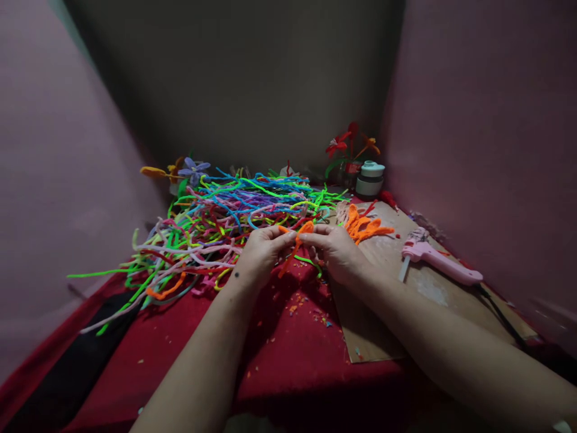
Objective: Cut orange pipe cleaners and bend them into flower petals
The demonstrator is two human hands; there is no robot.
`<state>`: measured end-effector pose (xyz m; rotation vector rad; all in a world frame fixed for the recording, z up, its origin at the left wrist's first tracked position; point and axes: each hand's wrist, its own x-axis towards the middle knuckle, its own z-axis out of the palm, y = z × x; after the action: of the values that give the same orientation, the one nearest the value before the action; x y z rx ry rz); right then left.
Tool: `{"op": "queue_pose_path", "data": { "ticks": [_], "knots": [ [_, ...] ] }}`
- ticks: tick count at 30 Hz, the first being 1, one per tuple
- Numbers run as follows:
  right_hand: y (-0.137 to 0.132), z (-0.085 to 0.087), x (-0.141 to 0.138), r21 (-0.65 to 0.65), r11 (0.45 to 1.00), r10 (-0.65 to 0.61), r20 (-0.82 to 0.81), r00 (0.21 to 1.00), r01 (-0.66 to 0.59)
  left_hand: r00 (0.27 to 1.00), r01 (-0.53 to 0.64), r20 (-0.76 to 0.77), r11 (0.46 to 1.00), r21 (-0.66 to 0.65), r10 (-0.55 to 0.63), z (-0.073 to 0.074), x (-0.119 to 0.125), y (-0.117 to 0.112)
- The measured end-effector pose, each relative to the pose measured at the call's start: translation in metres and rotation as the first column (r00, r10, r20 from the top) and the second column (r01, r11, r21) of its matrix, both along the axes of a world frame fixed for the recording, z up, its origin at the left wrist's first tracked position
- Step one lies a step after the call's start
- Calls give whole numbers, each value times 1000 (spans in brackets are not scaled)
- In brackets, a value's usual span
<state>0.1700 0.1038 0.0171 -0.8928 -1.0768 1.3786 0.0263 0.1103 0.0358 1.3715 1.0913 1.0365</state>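
Between my two hands is an orange pipe cleaner (pixel 307 228), bent into a loop with a loose end hanging down. My left hand (pixel 265 248) pinches it from the left with thumb and forefinger. From the other side my right hand (pixel 336 248) pinches it too, so the fingertips of both hands nearly meet. Just beyond my right hand, several orange looped petal shapes (pixel 364 227) lie on a cardboard sheet (pixel 374 343). A big tangle of colourful pipe cleaners (pixel 211 210) spreads behind and to the left of my left hand.
A pink glue gun (pixel 444 261) rests on the cardboard, its cord running right. At the back stand a lidded jar (pixel 369 180), red flowers (pixel 340 144) and a purple flower (pixel 193 169). Coloured fluff bits dot the red cloth (pixel 288 355). Pink walls rise on both sides.
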Motion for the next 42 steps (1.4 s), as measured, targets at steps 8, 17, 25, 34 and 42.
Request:
{"op": "queue_pose_path", "data": {
  "ticks": [8,17,25,34,42],
  "knots": [
    [2,-3,-1,-25,1000,-20,-40,999,19,994,107,-12,994,11,-106,3,3,-3],
    [6,-7,1,23,1000,-4,-57,998,5,996,60,-74,995,75,-54,5,5,-3],
    [8,-2,5,79,996,-39,-69,997,45,984,60,-174,993,99,-42,13,5,-10],
    [-4,0,2,433,876,-337,229,913,215,998,21,-68,1000,21,-20,1,6,0],
    [-2,1,4,490,858,-357,352,865,155,995,39,-89,999,37,-35,6,6,-5]
  ]
}}
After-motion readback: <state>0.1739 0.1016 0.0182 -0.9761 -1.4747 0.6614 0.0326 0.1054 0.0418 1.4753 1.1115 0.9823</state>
